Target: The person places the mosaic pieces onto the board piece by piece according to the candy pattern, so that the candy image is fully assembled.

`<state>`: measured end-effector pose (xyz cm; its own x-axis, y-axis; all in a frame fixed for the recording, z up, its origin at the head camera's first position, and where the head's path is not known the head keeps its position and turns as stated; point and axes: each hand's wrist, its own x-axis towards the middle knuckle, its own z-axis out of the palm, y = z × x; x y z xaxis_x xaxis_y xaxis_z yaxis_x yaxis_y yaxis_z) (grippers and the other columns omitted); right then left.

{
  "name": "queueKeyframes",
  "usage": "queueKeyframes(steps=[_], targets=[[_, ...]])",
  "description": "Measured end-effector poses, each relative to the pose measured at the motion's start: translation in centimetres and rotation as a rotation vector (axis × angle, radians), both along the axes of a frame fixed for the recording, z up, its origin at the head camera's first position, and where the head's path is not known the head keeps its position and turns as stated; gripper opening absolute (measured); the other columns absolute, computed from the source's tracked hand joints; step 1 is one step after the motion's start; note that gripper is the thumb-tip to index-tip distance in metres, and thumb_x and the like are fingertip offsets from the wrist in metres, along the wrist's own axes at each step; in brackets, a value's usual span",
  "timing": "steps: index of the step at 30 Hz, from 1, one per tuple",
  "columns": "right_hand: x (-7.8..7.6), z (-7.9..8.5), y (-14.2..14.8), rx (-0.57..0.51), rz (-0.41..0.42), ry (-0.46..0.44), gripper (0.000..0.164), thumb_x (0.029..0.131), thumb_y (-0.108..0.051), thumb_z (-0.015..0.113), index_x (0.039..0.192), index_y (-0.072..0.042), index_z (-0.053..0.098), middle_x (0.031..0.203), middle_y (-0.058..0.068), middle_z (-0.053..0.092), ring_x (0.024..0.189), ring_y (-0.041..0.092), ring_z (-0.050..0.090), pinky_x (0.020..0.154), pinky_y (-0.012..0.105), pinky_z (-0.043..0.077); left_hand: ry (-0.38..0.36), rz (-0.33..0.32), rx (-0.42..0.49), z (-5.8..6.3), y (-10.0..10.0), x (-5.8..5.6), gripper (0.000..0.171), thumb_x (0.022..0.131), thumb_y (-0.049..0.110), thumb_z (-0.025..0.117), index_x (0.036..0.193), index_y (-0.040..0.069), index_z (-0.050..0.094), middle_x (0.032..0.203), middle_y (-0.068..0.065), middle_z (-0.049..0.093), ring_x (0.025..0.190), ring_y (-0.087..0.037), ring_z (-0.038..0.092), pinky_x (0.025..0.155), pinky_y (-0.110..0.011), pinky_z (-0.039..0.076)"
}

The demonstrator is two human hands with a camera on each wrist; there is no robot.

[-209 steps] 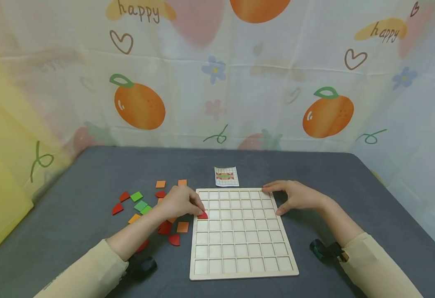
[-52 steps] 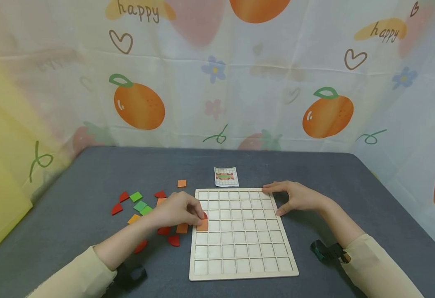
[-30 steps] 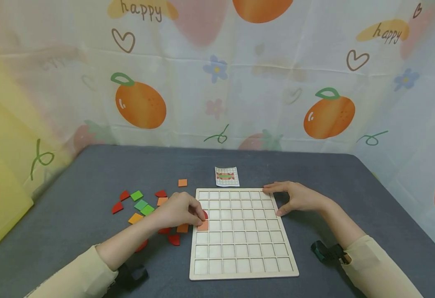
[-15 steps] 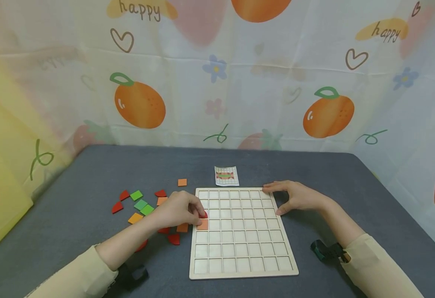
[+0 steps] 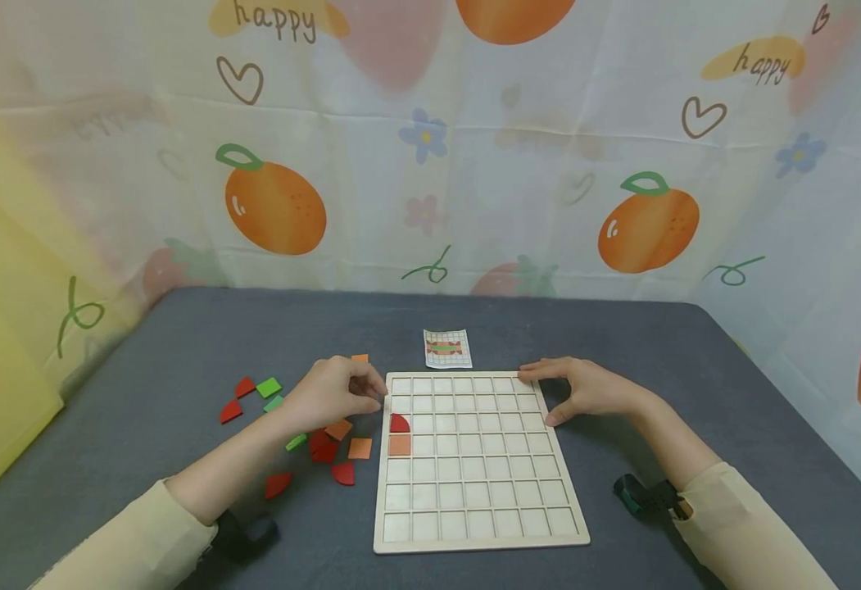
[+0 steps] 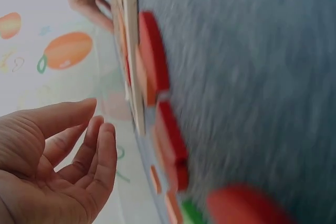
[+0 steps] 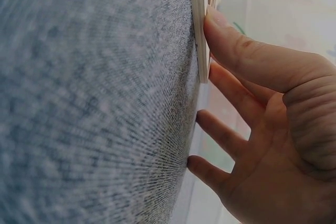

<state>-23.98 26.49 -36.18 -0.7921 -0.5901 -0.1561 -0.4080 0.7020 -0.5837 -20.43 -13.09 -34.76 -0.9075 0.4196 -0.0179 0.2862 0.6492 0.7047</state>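
Observation:
A pale wooden grid board lies on the grey table. In its leftmost column sit a red quarter-round tile and, just below it, an orange square tile. My left hand is over the loose tiles beside the board's left edge; in the left wrist view its thumb and loosely bent fingers stand apart with nothing between them. My right hand rests at the board's far right corner, fingers spread. Its thumb touches the board's side in the right wrist view.
Loose tiles lie left of the board: red quarter-rounds, orange squares and green squares, some hidden under the left hand. A small printed pattern card lies behind the board. A patterned cloth hangs beyond the table.
An orange square tile has been set below the red one on the board. My left hand has let go of it and moved back and left off the board. My right hand stays put.

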Motion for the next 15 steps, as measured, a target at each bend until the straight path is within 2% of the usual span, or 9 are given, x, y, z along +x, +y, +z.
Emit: queueKeyframes(steps=[7, 15], targets=[[0.1, 0.1, -0.1, -0.004, -0.001, -0.002, 0.079, 0.073, -0.032, 0.086, 0.142, -0.011, 0.054, 0.152, 0.013, 0.048, 0.149, 0.047, 0.024, 0.114, 0.07, 0.023, 0.023, 0.089, -0.025, 1.0, -2.4, -0.8, 0.017, 0.087, 0.01, 0.071, 0.105, 0.007, 0.073, 0.106, -0.011, 0.073, 0.093, -0.018, 0.067, 0.075, -0.029, 0.054], [0.1, 0.1, -0.1, -0.004, -0.006, -0.008, 0.079, 0.073, -0.032, 0.086, 0.142, -0.011, 0.054, 0.152, 0.013, 0.048, 0.149, 0.047, 0.023, 0.114, 0.07, 0.022, 0.013, 0.149, -0.066, 0.6, -4.9, -2.4, 0.024, 0.089, 0.014, 0.07, 0.112, 0.007, 0.071, 0.11, -0.013, 0.071, 0.099, -0.025, 0.064, 0.078, -0.034, 0.054]])
